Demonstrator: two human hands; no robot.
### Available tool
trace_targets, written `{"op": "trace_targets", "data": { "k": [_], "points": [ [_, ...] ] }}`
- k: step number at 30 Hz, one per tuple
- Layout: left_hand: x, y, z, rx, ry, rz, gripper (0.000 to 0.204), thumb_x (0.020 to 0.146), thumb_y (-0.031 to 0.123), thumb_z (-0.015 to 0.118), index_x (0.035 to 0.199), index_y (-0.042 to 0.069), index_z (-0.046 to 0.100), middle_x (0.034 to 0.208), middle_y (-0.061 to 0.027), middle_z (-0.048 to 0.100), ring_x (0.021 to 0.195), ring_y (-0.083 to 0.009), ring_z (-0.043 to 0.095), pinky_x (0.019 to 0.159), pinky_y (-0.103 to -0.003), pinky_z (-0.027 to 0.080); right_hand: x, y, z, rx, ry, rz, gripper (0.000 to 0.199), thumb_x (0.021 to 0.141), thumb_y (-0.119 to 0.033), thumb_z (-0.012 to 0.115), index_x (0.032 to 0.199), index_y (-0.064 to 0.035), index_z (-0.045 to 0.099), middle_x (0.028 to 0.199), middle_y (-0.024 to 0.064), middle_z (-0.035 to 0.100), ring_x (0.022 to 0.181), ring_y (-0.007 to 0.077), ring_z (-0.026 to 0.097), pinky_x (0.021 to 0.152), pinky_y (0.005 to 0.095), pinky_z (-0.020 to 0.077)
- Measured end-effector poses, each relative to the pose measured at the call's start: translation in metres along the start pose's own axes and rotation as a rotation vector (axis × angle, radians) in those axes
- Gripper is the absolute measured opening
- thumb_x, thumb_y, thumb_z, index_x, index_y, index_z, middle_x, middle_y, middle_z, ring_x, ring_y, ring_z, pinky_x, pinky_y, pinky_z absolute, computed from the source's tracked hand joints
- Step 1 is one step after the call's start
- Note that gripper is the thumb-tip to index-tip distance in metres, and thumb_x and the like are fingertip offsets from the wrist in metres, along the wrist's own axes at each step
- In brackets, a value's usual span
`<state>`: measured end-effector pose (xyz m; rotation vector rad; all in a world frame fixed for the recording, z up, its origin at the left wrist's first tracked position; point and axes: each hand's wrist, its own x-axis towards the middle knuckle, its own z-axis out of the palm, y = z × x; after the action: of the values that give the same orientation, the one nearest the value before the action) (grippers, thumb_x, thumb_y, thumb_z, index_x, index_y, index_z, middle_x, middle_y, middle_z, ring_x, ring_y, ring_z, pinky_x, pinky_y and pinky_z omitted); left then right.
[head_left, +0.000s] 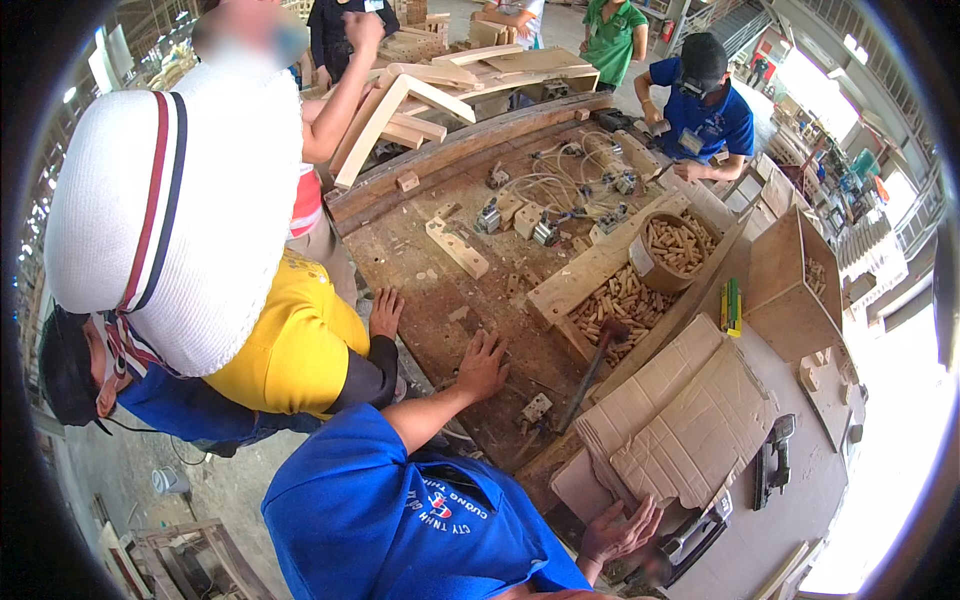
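Note:
My left hand [482,367] lies on the worn wooden workbench [400,250], its fingers spread and nothing in it. Close to it on the bench is a small wooden block with holes [536,408]. My right hand [618,532] is raised palm-up with fingers stretched out, holding nothing. Beside that hand are flattened cardboard sheets [690,430] and a black nail-gun-like tool [700,540]. A long-handled hammer [588,382] leans over a heap of wooden dowels [610,305], between my two hands and farther off.
A round tub [655,265] holds more dowels. Clamps with looping air hoses [545,232] lie mid-bench. A person in yellow [300,340] stands at my left, one hand on the bench. Another in blue [708,115] works at the far right. Joined wooden frame pieces [375,125] lie at the far side.

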<state>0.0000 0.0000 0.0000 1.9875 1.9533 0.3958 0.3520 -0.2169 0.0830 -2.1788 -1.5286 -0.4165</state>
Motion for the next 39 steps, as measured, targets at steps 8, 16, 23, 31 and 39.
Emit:
{"op": "trace_targets", "data": {
  "k": [8,16,23,31,39],
  "points": [
    [-0.0043,-0.0013,-0.0001,-0.017,0.026,0.001,0.063,0.106,0.037,0.059,0.159,0.007,0.046,0.167,-0.0188,0.035,0.159,-0.0472,0.021,0.131,-0.053,0.022,-0.0011,-0.0036,-0.0043,-0.016,-0.010,-0.001,0.055,0.105,-0.037,0.058,0.147,-0.0024,0.058,0.144,0.0198,0.064,0.145,0.0440,0.049,0.119,0.0576,0.0358],
    [0.0019,-0.0008,0.0042,0.002,0.029,0.021,0.064,0.104,0.038,0.060,0.158,0.007,0.046,0.168,-0.0187,0.034,0.159,-0.0487,0.020,0.131,-0.054,0.021,0.0025,-0.0047,-0.0052,-0.014,-0.005,-0.004,0.055,0.106,-0.039,0.056,0.146,-0.0019,0.058,0.144,0.0200,0.064,0.144,0.0443,0.050,0.118,0.0577,0.0363],
    [0.0028,-0.0017,0.0072,0.014,0.028,0.034,0.065,0.104,0.037,0.060,0.160,0.009,0.044,0.168,-0.0214,0.034,0.158,-0.0497,0.021,0.130,-0.056,0.022,0.0039,-0.0028,-0.0027,-0.004,0.005,-0.023,0.059,0.096,-0.026,0.066,0.149,-0.0030,0.056,0.148,0.0171,0.060,0.147,0.0419,0.046,0.121,0.0558,0.0333],
    [0.0028,-0.0010,0.0027,-0.043,0.014,0.030,0.067,0.103,0.037,0.061,0.160,0.007,0.043,0.167,-0.0220,0.036,0.157,-0.0511,0.023,0.129,-0.056,0.025,0.0045,-0.0057,-0.0040,0.032,-0.003,0.011,0.058,0.098,-0.033,0.066,0.147,-0.0021,0.058,0.144,0.0199,0.064,0.146,0.0454,0.047,0.120,0.0580,0.0339],
    [0.0031,-0.0037,0.0039,-0.033,0.027,0.048,0.065,0.102,0.034,0.063,0.158,0.006,0.046,0.166,-0.0228,0.037,0.157,-0.0519,0.023,0.128,-0.055,0.026,0.0057,-0.0086,-0.0068,0.038,-0.012,0.021,0.060,0.096,-0.030,0.067,0.148,-0.0019,0.058,0.145,0.0193,0.063,0.146,0.0445,0.046,0.121,0.0572,0.0331]
  ]
}}
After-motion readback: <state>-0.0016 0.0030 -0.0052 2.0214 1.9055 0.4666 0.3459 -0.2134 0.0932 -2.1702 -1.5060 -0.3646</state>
